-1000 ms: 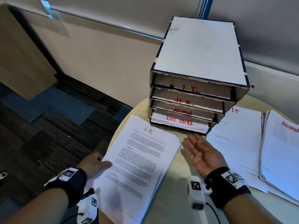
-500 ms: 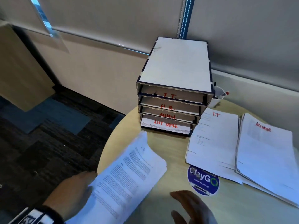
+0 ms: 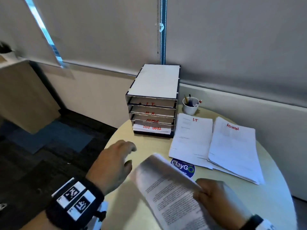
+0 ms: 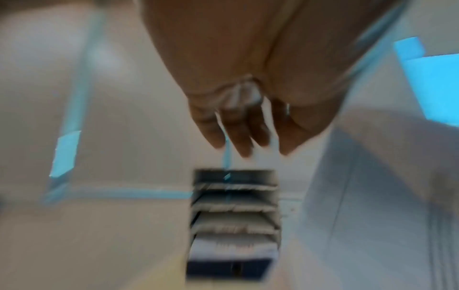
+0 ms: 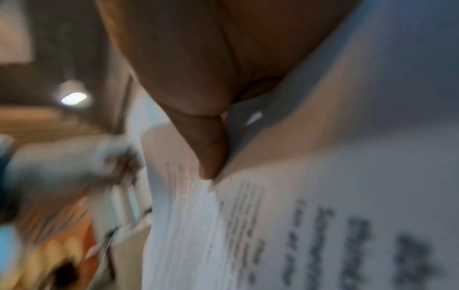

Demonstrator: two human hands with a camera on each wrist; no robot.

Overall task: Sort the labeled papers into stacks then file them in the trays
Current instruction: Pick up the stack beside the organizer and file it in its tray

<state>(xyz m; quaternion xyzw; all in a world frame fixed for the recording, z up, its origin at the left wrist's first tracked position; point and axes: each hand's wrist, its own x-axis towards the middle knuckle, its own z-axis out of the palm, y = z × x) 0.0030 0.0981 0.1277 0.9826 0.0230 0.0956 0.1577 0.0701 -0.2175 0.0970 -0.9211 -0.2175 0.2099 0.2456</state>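
Note:
My right hand [image 3: 206, 193] grips the printed H.R. paper stack [image 3: 166, 188], which is lifted and tilted over the near side of the round table [image 3: 274, 205]. In the right wrist view the thumb [image 5: 211, 153] presses on the top sheet of the H.R. stack [image 5: 298, 235]. My left hand [image 3: 123, 156] hovers left of the stack with relaxed fingers, holding nothing. In the left wrist view the left hand [image 4: 238, 133] points toward the tray unit [image 4: 233, 215]. The four-tier tray unit [image 3: 152, 80], labeled I.T., H.R., ADMIN and TASK LIST, stands at the table's far edge.
An I.T. paper stack [image 3: 191, 138] and an ADMIN paper stack [image 3: 232, 146] lie to the right of the trays. A white cup of pens [image 3: 190, 107] stands behind them. A blue ClayGo sticker [image 3: 184, 167] is on the tabletop. The table's left edge drops to dark carpet [image 3: 41, 155].
The H.R. stack has been lifted off the table. My left hand has let it go and moved up to its left; my right hand now grips it.

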